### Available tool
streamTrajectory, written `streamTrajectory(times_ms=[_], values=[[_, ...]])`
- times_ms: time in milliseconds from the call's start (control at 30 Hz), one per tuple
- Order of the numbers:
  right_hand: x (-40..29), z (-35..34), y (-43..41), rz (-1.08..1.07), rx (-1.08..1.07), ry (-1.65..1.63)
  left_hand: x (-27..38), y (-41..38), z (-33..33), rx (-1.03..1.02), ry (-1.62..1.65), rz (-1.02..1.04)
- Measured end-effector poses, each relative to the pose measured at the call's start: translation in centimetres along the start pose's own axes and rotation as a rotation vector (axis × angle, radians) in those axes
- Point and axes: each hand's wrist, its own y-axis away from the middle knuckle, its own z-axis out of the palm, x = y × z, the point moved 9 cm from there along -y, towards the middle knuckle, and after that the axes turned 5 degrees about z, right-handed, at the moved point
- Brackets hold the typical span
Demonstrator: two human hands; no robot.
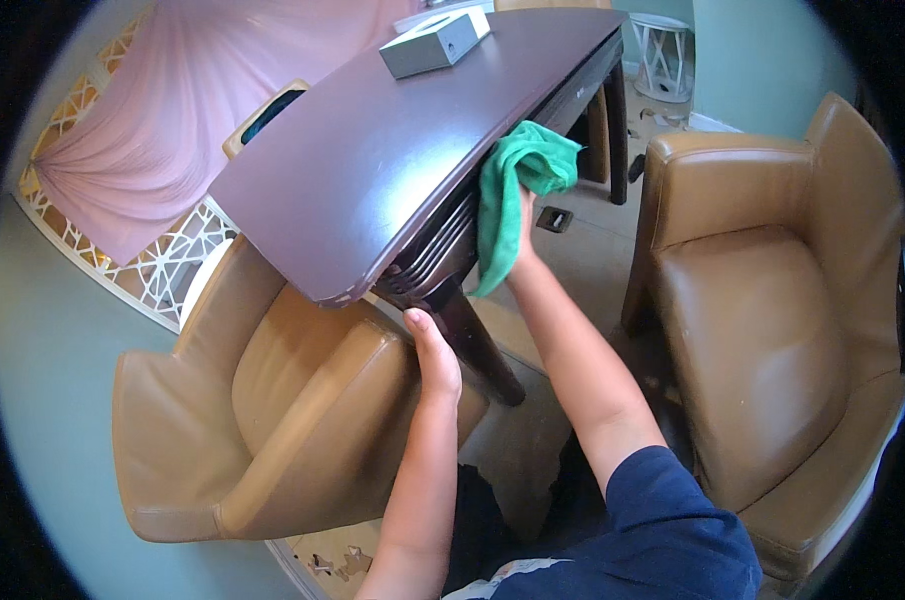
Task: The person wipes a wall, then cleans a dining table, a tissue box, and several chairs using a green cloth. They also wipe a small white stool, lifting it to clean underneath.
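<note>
Against the grooved side of the dark wooden table (362,150) is a green cloth (524,180), with my right hand (526,217) largely hidden beneath it. The fingers are covered, but the cloth bunches over them and one end hangs down. My left hand (434,352) is below the near table corner, beside the top of the table leg (475,337). Its thumb points up near the lower edge of the side; the other fingers are hidden, so its hold cannot be told.
Tan leather armchairs stand at left (310,412) and right (760,322). A tissue box (437,43) sits on the table's far part. Beyond are a pink drape (175,97), a white side table (661,60) and a floor socket (554,219). The near tabletop corner is chipped.
</note>
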Motion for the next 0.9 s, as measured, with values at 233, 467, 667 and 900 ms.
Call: streamTrajectory(times_ms=[233,467,667,900], values=[[3.7,3.4,19.1,-0.166,-0.512,0.208,1.0,1.7,-3.1,-0.095,0.272,0.043],[10.8,-3.6,22.6,-0.004,-0.421,0.747,0.5,1.0,-2.4,-0.208,0.019,0.084],[6.1,-4.3,20.9,0.194,-0.439,0.88,0.4,2.4,-1.5,-0.011,0.001,0.052],[4.4,-1.9,21.0,-0.064,-0.428,0.275,1.9,4.2,-0.7,-0.089,-0.453,0.253]])
